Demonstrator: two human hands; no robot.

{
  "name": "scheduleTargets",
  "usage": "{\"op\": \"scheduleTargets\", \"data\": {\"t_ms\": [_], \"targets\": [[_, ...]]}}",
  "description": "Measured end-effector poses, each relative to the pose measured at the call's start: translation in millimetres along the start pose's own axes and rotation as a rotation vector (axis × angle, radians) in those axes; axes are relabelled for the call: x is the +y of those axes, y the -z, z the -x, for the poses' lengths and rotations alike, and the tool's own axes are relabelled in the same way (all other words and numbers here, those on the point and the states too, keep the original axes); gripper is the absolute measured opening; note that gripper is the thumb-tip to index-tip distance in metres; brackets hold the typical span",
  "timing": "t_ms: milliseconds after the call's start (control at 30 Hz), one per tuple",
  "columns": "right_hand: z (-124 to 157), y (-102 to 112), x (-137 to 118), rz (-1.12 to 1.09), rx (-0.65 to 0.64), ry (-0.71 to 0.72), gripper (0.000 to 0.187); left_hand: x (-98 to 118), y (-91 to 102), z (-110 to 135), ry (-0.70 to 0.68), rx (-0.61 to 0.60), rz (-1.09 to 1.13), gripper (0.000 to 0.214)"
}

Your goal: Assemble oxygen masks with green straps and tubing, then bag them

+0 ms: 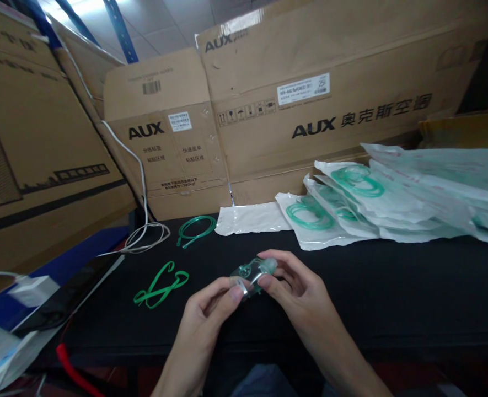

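A clear green oxygen mask (252, 274) with a metal nose strip is held between both hands, just above the black table. My left hand (214, 303) pinches its left end near the metal strip. Thumb and fingers of my right hand (295, 281) close round the right end, partly hiding it. To the left of the hands lies a loose green elastic strap (161, 289). A coil of green tubing (197, 229) rests farther back, beside a flat white pouch (252, 219).
Several white pouches with green tubing (310, 215) are piled at the back right. Cardboard boxes (260, 143) wall off the rear. A white cable (144, 234) loops at the back left, near a white charger (34, 289). A red tube (74, 369) hangs at the front left.
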State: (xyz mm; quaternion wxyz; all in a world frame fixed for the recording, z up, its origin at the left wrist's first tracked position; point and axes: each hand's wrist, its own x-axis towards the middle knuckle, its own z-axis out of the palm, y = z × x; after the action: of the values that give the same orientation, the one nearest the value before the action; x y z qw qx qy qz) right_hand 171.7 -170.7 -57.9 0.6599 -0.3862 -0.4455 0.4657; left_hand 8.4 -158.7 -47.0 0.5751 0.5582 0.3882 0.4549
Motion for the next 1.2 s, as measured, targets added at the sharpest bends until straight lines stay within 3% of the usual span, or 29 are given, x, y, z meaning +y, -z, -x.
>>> {"op": "scheduleTargets", "data": {"t_ms": [667,867,1033,1200], "targets": [[-5.1,4.9,7.6,0.058,0.019,-0.017,0.054,2.3,-6.1,-0.8,-0.011,0.131,-0.058,0.024],[0.0,2.7,-2.2,-0.008,-0.1,-0.092,0.059,3.6,5.5,-4.3,0.017,0.062,-0.084,0.032],[-1.5,8.3,-4.7,0.069,-0.13,-0.103,0.055,1.6,9.4,-3.5,0.022,-0.051,-0.176,0.035],[-6.6,24.7,-1.0,0.352,-0.122,-0.073,0.059,8.8,15.4,-2.2,-0.174,-0.085,-0.551,0.022]]}}
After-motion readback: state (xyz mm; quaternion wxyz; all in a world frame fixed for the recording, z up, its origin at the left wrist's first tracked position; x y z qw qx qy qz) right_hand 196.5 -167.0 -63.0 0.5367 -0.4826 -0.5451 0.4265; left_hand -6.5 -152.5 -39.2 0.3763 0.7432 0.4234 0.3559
